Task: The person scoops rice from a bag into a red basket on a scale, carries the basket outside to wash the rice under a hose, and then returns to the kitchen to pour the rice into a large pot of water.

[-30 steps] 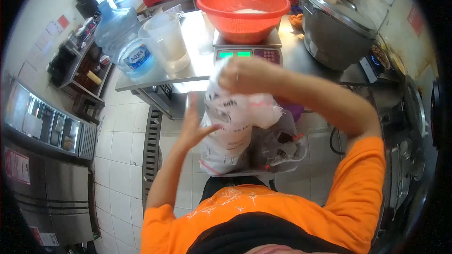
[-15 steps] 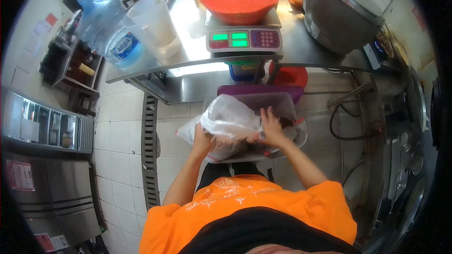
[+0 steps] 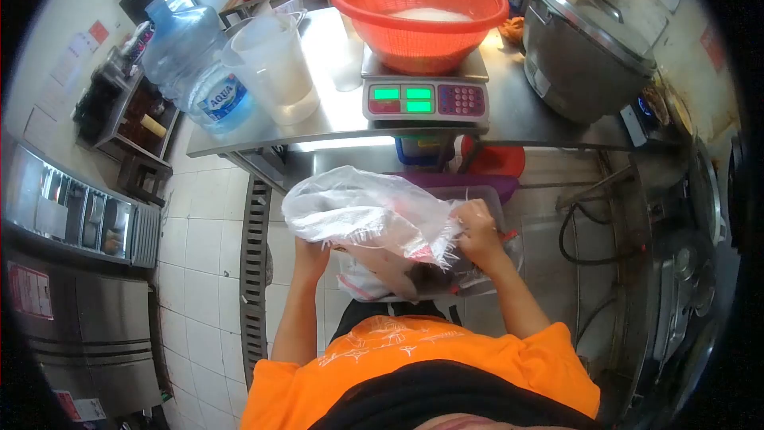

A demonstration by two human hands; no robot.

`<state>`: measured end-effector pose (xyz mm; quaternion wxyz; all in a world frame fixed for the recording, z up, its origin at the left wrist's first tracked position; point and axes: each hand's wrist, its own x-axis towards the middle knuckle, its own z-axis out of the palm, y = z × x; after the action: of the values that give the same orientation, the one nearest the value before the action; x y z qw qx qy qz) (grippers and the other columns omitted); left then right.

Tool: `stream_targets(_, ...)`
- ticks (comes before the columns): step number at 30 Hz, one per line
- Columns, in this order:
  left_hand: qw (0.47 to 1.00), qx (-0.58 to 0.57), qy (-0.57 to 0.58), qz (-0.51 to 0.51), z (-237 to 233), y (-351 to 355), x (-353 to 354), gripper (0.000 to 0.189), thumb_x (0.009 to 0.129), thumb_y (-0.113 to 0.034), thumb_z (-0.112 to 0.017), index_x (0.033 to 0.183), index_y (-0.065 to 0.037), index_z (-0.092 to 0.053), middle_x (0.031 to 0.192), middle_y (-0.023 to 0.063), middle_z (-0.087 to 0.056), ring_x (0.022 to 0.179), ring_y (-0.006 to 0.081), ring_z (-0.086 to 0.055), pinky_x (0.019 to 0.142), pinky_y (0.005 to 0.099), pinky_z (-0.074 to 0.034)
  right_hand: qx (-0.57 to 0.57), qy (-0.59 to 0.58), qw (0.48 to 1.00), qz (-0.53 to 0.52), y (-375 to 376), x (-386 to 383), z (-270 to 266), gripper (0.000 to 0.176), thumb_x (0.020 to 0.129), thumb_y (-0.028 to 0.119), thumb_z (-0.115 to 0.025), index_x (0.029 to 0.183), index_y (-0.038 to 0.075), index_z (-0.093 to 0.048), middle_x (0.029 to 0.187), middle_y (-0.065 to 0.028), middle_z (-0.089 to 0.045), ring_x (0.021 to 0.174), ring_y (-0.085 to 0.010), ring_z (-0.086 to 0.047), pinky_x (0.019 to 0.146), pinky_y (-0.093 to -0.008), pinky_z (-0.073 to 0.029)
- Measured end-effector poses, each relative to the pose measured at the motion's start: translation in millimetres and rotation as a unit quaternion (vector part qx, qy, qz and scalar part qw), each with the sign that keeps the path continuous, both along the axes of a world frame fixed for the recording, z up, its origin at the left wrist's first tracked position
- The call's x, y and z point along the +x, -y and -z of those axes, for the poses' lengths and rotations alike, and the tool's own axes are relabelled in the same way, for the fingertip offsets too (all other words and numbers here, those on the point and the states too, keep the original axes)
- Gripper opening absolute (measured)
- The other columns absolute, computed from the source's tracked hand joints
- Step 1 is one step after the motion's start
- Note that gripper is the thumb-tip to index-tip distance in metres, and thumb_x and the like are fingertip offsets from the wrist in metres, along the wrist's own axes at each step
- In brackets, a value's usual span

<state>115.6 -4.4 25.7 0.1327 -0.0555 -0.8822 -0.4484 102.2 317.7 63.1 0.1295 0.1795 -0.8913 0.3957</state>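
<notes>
A white woven plastic sack (image 3: 358,211) with a frayed edge is stretched between my two hands. My left hand (image 3: 312,252) grips its left side, the fingers partly hidden under the plastic. At the right corner of the sack, my right hand (image 3: 476,229) is closed on the edge. Below and behind the sack stands a clear plastic bin (image 3: 487,201), most of it covered by the sack. What lies inside the bin is dark and hard to make out.
On the steel table (image 3: 334,115) ahead are a digital scale (image 3: 426,101) bearing an orange basket (image 3: 414,40) with white contents, a plastic jug (image 3: 274,72), a water bottle (image 3: 191,72) and a large rice cooker (image 3: 581,56). A floor drain (image 3: 255,271) runs at left; a burner flame (image 3: 643,110) shows at right.
The sack has been lifted and spread wider to the left. My right hand, open over the bin before, is now closed on the sack's edge. The camera view has shifted slightly.
</notes>
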Motion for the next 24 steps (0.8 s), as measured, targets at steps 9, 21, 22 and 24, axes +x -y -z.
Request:
stream_targets(9, 0.926, 0.237, 0.273, 0.109, 8.6, 12.7, 43.2, 0.033, 0.076, -0.012, -0.061, 0.106, 0.0, -0.057, 0.102, 0.0128, -0.062, 0.096, 0.0189, -0.057, 0.084, 0.0306, -0.043, 0.381, 0.154, 0.884, -0.223, 19.0, 9.6, 73.2, 0.036, 0.062, 0.007, -0.06, 0.098, 0.006, -0.057, 0.102, -0.0131, -0.053, 0.099, -0.0298, -0.048, 0.092, -0.0392, -0.034)
stream_targets(21, 0.869, -0.04, 0.48, 0.113, 146.5, 91.3, 83.5, 0.028, 0.078, -0.029, -0.058, 0.1, -0.012, -0.061, 0.097, 0.0112, -0.063, 0.093, 0.0281, -0.058, 0.08, 0.0356, -0.045, -0.079, 0.084, 0.993, 0.009, 206.0, -341.1, 34.6, 0.04, 0.078, 0.016, -0.055, 0.114, 0.001, -0.044, 0.083, -0.0227, -0.058, 0.078, -0.034, -0.06, 0.069, -0.0389, -0.047)
stream_targets(22, 0.897, -0.022, 0.431, 0.097, 150.7, 99.5, 77.6, 0.029, 0.081, -0.03, -0.055, 0.101, -0.009, -0.06, 0.098, 0.0122, -0.062, 0.094, 0.0276, -0.059, 0.08, 0.0334, -0.045, 0.034, 0.005, 0.995, 0.09, 212.7, -361.4, 48.2, 0.039, 0.078, 0.016, -0.056, 0.111, 0.001, -0.044, 0.082, -0.0243, -0.058, 0.077, -0.0372, -0.06, 0.069, -0.0413, -0.047)
stream_targets(24, 0.914, -0.015, 0.4, 0.062, 128.3, 108.0, 51.8, 0.029, 0.082, -0.028, -0.054, 0.101, -0.007, -0.06, 0.097, 0.0114, -0.063, 0.092, 0.0242, -0.059, 0.079, 0.0317, -0.045, 0.032, 0.015, 0.995, 0.097, 210.1, -381.1, 59.3, 0.033, 0.077, 0.017, -0.056, 0.104, 0.001, -0.045, 0.081, -0.0248, -0.058, 0.075, -0.0392, -0.059, 0.069, -0.0432, -0.046)
